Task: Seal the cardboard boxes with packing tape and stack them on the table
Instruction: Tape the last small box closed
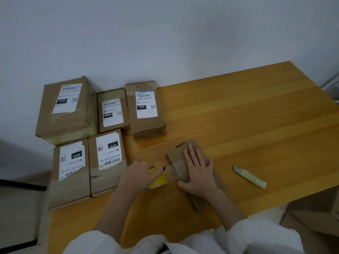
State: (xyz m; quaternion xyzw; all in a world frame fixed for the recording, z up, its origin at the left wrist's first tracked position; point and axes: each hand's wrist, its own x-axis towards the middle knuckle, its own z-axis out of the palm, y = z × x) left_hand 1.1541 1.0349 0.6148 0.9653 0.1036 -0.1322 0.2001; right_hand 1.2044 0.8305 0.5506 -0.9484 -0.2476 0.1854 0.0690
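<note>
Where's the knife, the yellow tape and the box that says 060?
knife (250,177), head view, middle of its wrapped handle
yellow tape (160,180), head view, its yellow side
060 box (149,126), head view, bare cardboard below its label

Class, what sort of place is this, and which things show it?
Probably a small parcel-packing spot, though that is not certain: labelled cardboard boxes grouped on a wooden table, a yellow tape roll, a cutter nearby.
</note>
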